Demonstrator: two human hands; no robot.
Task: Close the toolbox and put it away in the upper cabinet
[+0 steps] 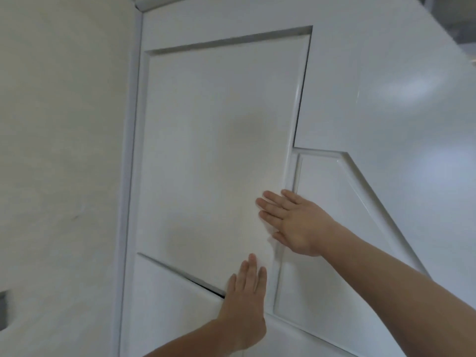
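At nine o'clock runs the bare wall (59,150). Your left hand (244,289) lies flat and open at six o'clock on the cabinet door (211,150), gripping nothing, beside a dark slit along the door's lower edge. Your right hand (291,222), at four o'clock, is also spread flat, empty, on the door's right edge. The toolbox is out of sight, presumably inside. You seem to be closing up; press until the slit vanishes.

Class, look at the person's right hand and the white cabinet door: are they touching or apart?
Touching. The head view shows the right hand laid flat, fingers spread, against the right edge of the white cabinet door, with no gap visible under the fingers.
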